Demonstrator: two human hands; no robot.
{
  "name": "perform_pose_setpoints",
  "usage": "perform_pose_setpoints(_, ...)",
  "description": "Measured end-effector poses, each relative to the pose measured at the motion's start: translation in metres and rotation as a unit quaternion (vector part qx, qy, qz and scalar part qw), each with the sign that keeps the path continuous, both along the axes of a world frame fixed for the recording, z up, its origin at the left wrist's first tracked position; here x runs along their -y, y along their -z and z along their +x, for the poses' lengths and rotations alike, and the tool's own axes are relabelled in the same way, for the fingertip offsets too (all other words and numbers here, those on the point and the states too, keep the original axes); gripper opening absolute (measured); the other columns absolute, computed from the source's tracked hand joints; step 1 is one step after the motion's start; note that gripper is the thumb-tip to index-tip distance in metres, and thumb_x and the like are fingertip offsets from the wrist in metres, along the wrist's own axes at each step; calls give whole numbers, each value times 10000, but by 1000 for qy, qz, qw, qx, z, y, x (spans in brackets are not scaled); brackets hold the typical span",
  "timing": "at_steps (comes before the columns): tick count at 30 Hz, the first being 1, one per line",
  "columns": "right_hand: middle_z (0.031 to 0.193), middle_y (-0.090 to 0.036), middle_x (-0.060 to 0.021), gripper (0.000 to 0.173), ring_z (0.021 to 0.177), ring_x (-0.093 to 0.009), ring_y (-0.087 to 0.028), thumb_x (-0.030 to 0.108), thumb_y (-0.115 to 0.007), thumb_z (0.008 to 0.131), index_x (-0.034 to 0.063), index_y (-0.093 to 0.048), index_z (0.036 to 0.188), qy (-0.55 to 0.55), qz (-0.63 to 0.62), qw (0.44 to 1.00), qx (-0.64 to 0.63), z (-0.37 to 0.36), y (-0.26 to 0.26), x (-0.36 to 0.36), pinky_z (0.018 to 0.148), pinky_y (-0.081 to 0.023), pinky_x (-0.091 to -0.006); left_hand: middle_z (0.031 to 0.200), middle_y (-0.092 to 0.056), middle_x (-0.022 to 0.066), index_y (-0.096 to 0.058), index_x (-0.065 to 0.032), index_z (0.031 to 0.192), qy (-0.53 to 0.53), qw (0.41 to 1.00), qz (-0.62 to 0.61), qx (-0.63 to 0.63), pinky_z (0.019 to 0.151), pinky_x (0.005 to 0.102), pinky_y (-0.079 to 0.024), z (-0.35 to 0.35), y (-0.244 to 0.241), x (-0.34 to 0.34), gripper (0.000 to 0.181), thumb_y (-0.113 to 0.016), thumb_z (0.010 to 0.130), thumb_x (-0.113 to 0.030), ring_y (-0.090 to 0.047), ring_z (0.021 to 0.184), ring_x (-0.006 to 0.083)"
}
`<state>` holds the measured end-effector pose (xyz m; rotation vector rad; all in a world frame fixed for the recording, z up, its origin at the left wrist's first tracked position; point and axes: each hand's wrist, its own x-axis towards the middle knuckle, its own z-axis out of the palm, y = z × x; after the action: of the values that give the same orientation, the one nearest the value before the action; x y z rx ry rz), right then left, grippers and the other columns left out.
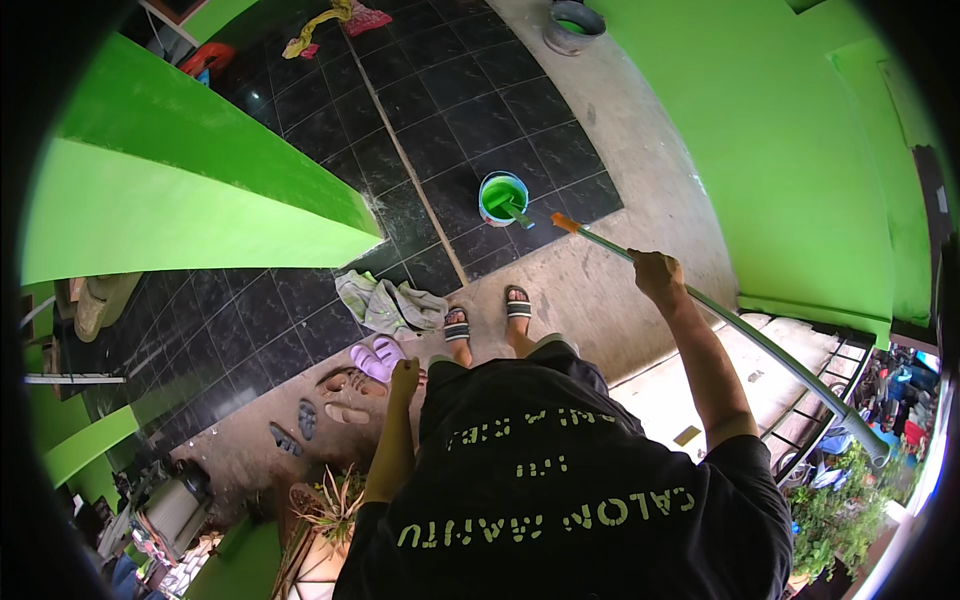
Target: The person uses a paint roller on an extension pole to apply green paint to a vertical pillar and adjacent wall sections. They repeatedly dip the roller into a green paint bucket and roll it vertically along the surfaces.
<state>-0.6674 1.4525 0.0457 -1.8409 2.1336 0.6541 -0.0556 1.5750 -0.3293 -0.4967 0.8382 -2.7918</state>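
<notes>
My right hand (658, 276) is closed around a long green pole (757, 341) with an orange tip at its far end. That tip is beside a bucket of green paint (493, 196) on the dark tiles. A paint tool with a green, blue-ended handle (520, 216) rests in the bucket, leaning on the rim. My left hand (405, 369) hangs by my left side, near a pair of lilac sandals (371, 361); its fingers look curled, and whether it holds anything cannot be made out. A paint-spotted grey cloth (390, 304) lies in front of my feet, to the left.
A green wall (750, 150) rises at right, a green pillar (210, 195) at left. A metal pot with green paint (574, 34) stands by the wall. Several sandals (346, 412) lie at lower left, near a spiky plant (337, 506). A black metal railing (825, 397) is at right.
</notes>
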Motion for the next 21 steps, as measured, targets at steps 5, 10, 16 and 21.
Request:
perform_pose_setpoints(5, 1000, -759, -74, 389, 920, -244, -741, 156, -450, 980, 258, -672, 1284, 9, 7, 1000, -5, 0, 38, 6, 786, -580, -388, 1481, -506, 191, -464, 21, 1439, -39, 997, -29, 59, 1125, 525, -367, 6, -1, 3, 706, -374, 1004, -527, -450, 1386, 404)
perform_pose_setpoints(10, 1001, -761, -56, 312, 929, -233, -743, 195, -453, 1000, 230, -700, 1189, 34, 17, 999, -5, 19, 59, 21, 780, -582, -377, 1405, -571, 191, -515, 27, 1385, -21, 965, -131, 226, 1073, 520, -413, 19, -8, 2, 696, -385, 998, -538, -513, 1321, 405)
perform_pose_setpoints(16, 1002, -759, -62, 321, 912, -235, -742, 200, -458, 1004, 234, -699, 1214, 27, 1, 999, -20, 21, 65, 24, 766, -579, -371, 1495, -491, 186, -445, 6, 1458, 227, 569, -281, 739, 1140, 514, -351, -13, -54, 4, 712, -391, 1004, -540, -441, 1402, 363)
perform_pose_setpoints(21, 1001, -756, -86, 355, 889, -234, -741, 158, -478, 976, 242, -700, 1240, 0, -44, 999, 11, -1, 30, 5, 756, -576, -374, 1504, -425, 150, -422, -34, 1419, 178, 676, -273, 661, 1153, 447, -315, 21, -36, -8, 601, -400, 1028, -490, -364, 1428, 290)
